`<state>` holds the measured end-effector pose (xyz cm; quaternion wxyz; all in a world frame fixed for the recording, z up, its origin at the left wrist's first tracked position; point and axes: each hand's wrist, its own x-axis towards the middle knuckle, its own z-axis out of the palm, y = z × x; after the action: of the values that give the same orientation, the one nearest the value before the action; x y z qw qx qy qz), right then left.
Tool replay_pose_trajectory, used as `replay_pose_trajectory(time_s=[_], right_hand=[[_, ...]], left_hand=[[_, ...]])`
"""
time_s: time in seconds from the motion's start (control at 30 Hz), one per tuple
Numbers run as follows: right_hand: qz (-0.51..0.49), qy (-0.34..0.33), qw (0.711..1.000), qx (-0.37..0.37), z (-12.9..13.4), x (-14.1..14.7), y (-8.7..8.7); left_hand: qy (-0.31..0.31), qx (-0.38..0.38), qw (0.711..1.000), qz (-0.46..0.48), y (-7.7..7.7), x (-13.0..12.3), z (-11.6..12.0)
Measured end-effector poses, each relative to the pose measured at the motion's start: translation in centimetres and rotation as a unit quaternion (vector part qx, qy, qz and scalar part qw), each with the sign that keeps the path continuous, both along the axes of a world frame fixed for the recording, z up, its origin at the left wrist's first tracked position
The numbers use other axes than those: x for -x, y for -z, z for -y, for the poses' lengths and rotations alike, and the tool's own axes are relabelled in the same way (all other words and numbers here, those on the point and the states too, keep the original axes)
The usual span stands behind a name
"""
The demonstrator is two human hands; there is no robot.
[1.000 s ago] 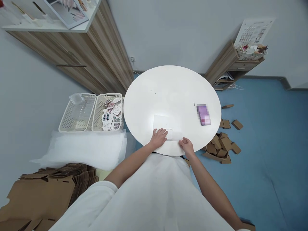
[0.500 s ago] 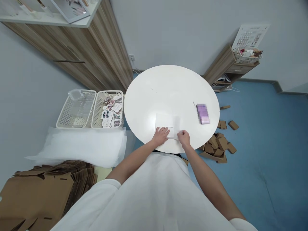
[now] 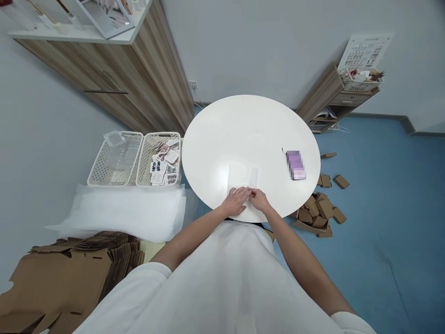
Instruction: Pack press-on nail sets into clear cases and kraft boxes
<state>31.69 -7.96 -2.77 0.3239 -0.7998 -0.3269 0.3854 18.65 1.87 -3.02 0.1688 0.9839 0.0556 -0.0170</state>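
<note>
On the front part of the round white table (image 3: 222, 120) lies a thin, whitish, see-through sheet (image 3: 238, 174). Its right side is folded over into a narrow flap (image 3: 253, 176). My left hand (image 3: 236, 201) lies on the near part of the sheet, palm down with its fingers stretched out to the right. Against its fingertips is my right hand (image 3: 259, 200), its fingers curled and pinched on the sheet's folded right edge. What lies beneath my left hand is hidden. To the right on the table sits a purple stack (image 3: 295, 165), blurred into blocks.
Two white baskets stand left of the table, one with clear plastic boxes (image 3: 121, 150), one with printed cards (image 3: 165, 162). Nearer are white sheets (image 3: 128, 208) and flattened cardboard boxes (image 3: 66, 273). Small brown boxes (image 3: 318, 208) lie on the floor at right. A wooden cabinet (image 3: 153, 69) stands behind left.
My right hand has moved left, bringing the sheet's right edge inward, and now meets my left fingertips. My left hand stays on the sheet. The view has shifted slightly.
</note>
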Motion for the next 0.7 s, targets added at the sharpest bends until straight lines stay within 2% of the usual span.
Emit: replay_pose_trajectory(time_s=[0.07, 0.2, 0.3, 0.37, 0.43, 0.5, 0.57, 0.63, 0.7], right_hand=[[0.005, 0.017, 1.000, -0.016, 0.6, -0.2, 0.2], [0.104, 0.087, 0.991, 0.014, 1.7, -0.1, 0.8], [0.139, 0.055, 0.988, 0.039, 1.7, 0.5, 1.4], [0.151, 0.029, 0.987, 0.049, 1.3, 1.0, 1.7], [0.160, 0.026, 0.985, 0.055, 0.9, 1.3, 1.9], [0.160, 0.034, 0.985, 0.056, 0.6, 1.4, 2.0], [0.151, 0.042, 0.986, 0.054, 0.4, 1.5, 2.0], [0.139, 0.047, 0.988, 0.053, 0.2, 1.5, 2.0], [0.125, 0.047, 0.990, 0.049, 0.0, 1.6, 1.9]], left_hand=[[0.004, 0.008, 1.000, -0.018, 0.1, 0.2, 0.2], [0.009, 0.010, 0.999, -0.044, 0.3, 0.3, 0.1], [0.004, 0.010, 0.999, -0.031, 0.3, 0.5, 0.2], [-0.042, 0.015, 0.999, -0.023, 0.3, 1.0, 0.4], [-0.160, 0.034, 0.986, -0.020, 0.5, 1.8, 0.5], [-0.330, 0.086, 0.939, -0.032, 1.0, 2.9, 0.5], [-0.462, 0.177, 0.868, -0.048, 1.6, 3.8, 0.4], [-0.516, 0.286, 0.806, -0.043, 2.3, 4.2, 0.4], [-0.536, 0.369, 0.759, -0.022, 3.0, 4.1, 0.7]])
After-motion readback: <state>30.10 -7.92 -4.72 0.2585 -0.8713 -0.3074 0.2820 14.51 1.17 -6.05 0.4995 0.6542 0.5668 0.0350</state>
